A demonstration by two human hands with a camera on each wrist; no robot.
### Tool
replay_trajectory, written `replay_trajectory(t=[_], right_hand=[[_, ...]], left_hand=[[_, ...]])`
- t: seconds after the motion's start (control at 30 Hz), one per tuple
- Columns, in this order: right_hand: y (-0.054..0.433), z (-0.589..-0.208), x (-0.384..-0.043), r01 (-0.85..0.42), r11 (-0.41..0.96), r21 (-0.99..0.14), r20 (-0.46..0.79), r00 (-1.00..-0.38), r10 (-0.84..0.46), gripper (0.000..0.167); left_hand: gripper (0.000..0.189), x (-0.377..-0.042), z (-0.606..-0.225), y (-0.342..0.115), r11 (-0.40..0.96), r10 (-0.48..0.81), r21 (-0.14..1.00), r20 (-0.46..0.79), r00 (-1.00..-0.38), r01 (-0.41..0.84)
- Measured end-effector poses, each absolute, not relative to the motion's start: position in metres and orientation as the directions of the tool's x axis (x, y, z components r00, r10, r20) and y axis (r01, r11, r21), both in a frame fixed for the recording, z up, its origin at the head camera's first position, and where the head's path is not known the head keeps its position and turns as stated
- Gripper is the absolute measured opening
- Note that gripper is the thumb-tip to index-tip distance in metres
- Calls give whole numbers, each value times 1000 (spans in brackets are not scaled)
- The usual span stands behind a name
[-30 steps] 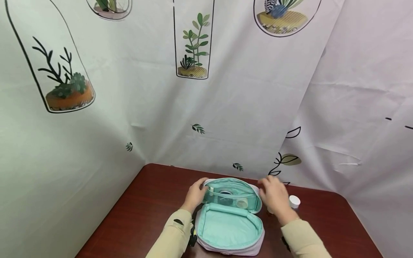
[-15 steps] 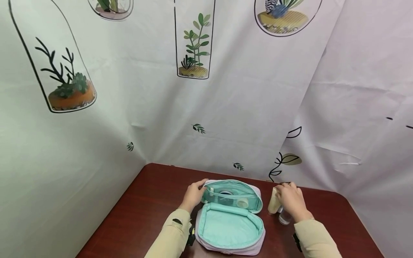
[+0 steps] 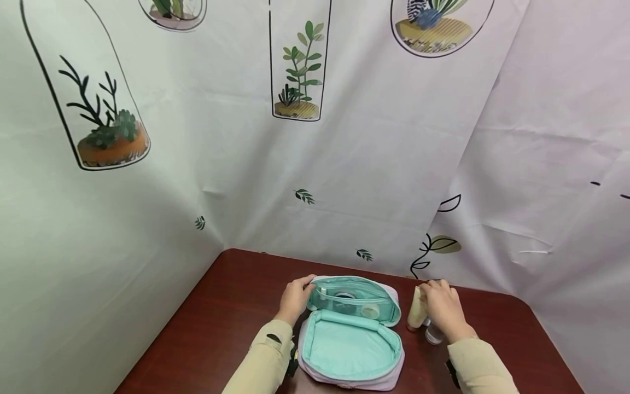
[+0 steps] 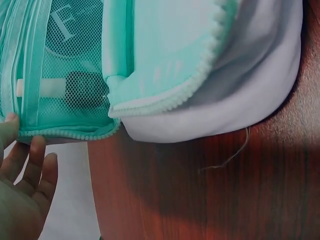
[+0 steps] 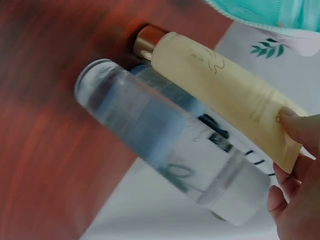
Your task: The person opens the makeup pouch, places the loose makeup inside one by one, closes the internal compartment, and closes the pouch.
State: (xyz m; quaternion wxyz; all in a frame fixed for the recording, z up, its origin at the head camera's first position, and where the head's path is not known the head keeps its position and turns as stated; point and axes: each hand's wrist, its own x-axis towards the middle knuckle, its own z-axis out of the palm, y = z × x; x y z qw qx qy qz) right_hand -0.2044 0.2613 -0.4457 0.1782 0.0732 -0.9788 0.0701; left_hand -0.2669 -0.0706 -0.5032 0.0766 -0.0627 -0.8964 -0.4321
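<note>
A lilac toiletry bag (image 3: 351, 350) with mint lining lies unzipped on the table, its lid (image 3: 389, 323) standing raised at the back. My left hand (image 3: 294, 298) pinches the lid's left edge, thumb inside and fingers behind (image 4: 25, 185). Behind the lid's mesh pocket sit a small dark-capped bottle (image 4: 85, 89) and a round item marked with an F (image 4: 70, 27). Right of the bag, my right hand (image 3: 443, 307) pinches the flat upper end of a cream-coloured squeeze tube (image 5: 220, 85), its brown cap pointing down. Beside the tube stands a clear bottle (image 5: 150, 130), partly hidden by the hand in the head view.
Another clear, bluish bottle (image 5: 165, 87) shows partly between the tube and the front bottle. The dark red-brown table (image 3: 236, 306) reaches back to a white printed cloth (image 3: 246, 180) hanging behind and at both sides.
My right hand has moved right from beside the lid to the tube and now pinches its top. The tube has shifted slightly since half a second ago. My left hand stays at the lid.
</note>
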Motion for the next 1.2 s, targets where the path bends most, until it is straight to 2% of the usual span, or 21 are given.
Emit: replay_trajectory(t=[0.23, 0.53, 0.67, 0.8, 0.97, 1.2], right_hand=[[254, -415, -200, -205, 968, -148, 288, -945, -156, 12], [226, -396, -197, -274, 899, -342, 211, -955, -211, 13], [208, -401, -198, -246, 863, -441, 140, -969, -204, 15], [190, -411, -201, -244, 846, -474, 85, -969, -233, 14], [171, -434, -203, -336, 807, -486, 119, -940, -320, 12], [156, -463, -208, -353, 802, -483, 174, -936, -307, 16]], left_hand=[[32, -266, -498, -69, 626, 27, 763, 186, -982, 162], [32, -262, -497, -73, 646, 49, 746, 169, -984, 160], [32, -261, -496, -73, 661, 61, 732, 168, -984, 166], [33, -263, -494, -71, 672, 70, 722, 162, -984, 167], [33, -265, -494, -69, 682, 63, 714, 154, -986, 155], [33, -266, -495, -70, 685, 52, 713, 157, -986, 149]])
